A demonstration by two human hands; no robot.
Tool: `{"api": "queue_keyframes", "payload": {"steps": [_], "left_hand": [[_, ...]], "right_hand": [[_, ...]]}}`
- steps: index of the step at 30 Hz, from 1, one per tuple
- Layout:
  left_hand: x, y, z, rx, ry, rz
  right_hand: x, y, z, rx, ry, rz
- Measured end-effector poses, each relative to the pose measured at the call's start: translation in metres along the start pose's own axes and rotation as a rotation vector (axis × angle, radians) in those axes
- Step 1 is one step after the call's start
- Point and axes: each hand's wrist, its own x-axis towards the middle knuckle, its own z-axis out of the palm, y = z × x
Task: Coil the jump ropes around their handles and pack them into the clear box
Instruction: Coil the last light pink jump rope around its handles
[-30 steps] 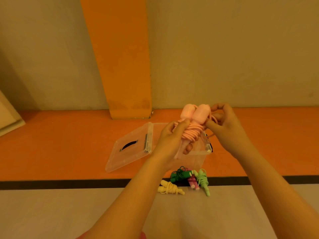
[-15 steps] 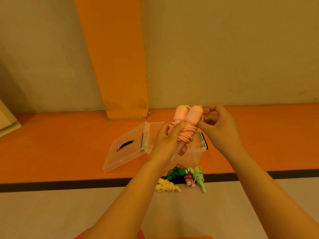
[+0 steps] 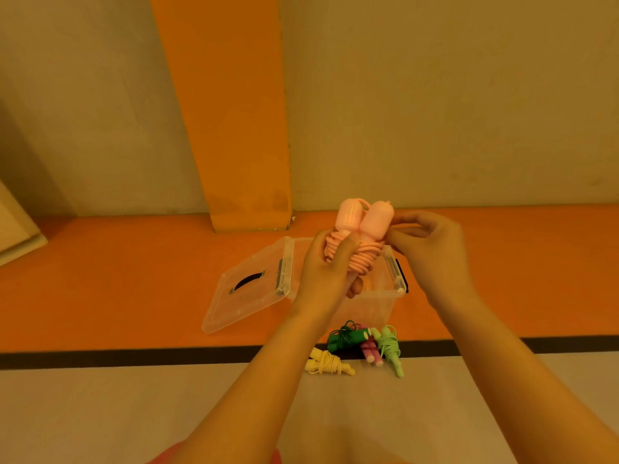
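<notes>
At frame centre the left hand (image 3: 326,272) grips the coiled pink jump rope (image 3: 355,259) above the clear box (image 3: 385,306); the right hand (image 3: 432,252) pinches the rope beside the handles (image 3: 375,221); the coiling looks nearly finished; tucking the end, then lowering it in, seems next.

The pale pink plastic jump rope (image 3: 376,222) was plain, handles and cord alike. The clear plastic box (image 3: 375,309) had a black latch (image 3: 404,279). The dark green coiled rope (image 3: 345,338), the yellow coiled rope (image 3: 326,363), the light green coiled rope (image 3: 390,349) and the magenta coiled rope (image 3: 370,351) were plain too.
</notes>
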Motion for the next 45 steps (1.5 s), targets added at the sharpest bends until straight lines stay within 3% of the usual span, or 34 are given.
{"api": "queue_keyframes", "payload": {"steps": [7,16,32,37,45], "left_hand": [[0.006,0.005,-0.003,0.026,-0.029,0.055],[-0.005,0.005,0.003,0.195,0.017,0.127],[-0.017,0.002,0.006,0.373,0.18,0.157],[-0.016,0.005,0.001,0.301,0.204,0.134],[-0.014,0.006,-0.003,0.261,0.213,0.135]], "right_hand": [[0.002,-0.005,0.004,-0.159,0.015,-0.114],[0.003,0.008,0.013,-0.343,0.048,-0.097],[-0.016,0.012,0.011,-0.7,-0.048,-0.129],[-0.013,0.015,0.005,-0.493,-0.162,-0.162],[-0.02,0.007,0.004,-0.088,-0.171,-0.098]]}}
